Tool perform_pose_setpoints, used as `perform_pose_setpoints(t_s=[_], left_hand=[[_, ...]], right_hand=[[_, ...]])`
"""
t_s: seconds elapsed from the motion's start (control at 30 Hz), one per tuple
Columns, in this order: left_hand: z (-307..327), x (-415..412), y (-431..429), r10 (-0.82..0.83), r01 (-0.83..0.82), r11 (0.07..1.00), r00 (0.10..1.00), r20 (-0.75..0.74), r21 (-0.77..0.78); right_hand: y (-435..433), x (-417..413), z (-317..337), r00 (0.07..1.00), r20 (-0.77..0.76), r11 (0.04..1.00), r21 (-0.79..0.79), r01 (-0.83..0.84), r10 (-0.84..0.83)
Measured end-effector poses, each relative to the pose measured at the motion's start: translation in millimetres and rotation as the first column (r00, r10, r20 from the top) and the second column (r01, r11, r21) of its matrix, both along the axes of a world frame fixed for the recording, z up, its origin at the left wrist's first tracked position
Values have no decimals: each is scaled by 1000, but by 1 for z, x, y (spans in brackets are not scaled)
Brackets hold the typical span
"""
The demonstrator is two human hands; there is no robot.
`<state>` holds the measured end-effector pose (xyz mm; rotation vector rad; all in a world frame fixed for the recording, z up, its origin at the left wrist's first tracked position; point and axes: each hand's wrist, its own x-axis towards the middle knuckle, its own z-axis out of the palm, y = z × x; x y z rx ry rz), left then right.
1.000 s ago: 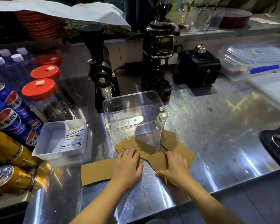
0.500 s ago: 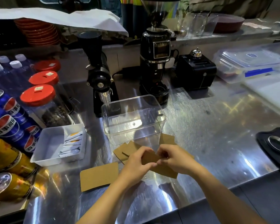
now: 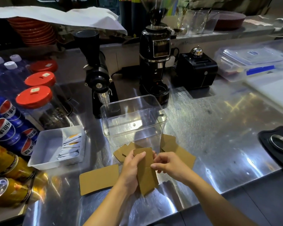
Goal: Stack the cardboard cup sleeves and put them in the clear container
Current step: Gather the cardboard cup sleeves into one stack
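A flat brown cardboard cup sleeve (image 3: 146, 174) is held upright-lengthwise above the steel counter, gripped by my left hand (image 3: 132, 168) along its left edge and pinched by my right hand (image 3: 169, 165) on its right edge. The clear container (image 3: 153, 128) stands just beyond my hands, with nothing inside. Another sleeve (image 3: 99, 179) lies flat to the left of my left wrist. More sleeves lie near the container's front: a few (image 3: 123, 151) behind my left hand and a couple (image 3: 175, 148) behind my right hand.
A white tray (image 3: 46, 147) with sachets sits to the left, beside soda cans (image 3: 5, 128) and red-lidded jars (image 3: 34, 97). Two black grinders (image 3: 98, 77) (image 3: 157, 62) and a black box (image 3: 196, 70) stand behind the container. A black mat (image 3: 278, 144) lies at the right edge.
My hands went from pressing flat on the sleeves to lifting one off the counter; it has turned lengthwise between both hands.
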<state>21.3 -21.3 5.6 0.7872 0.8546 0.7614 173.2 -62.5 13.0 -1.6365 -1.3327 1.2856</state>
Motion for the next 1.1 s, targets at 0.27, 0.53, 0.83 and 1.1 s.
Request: perform_pose_setpoints(t_s=[0.27,0.53,0.83,1.1], left_hand=[[-6,6,6,83,-80,987,996,16,-142],[-15,11,3,84,-63,962,994,66,-267],[-20,20,9,157,-130,938,986,58,-321],[-14,27,5,121,-72,927,986,113,-368]], right_hand=[[4,44,-26,814,456,933,182,311,-360],[1,73,-44,611,766,913,-81,401,-200],[-7,70,-16,917,257,940,-73,333,-305],[-5,29,12,966,-176,979,-100,176,-191]])
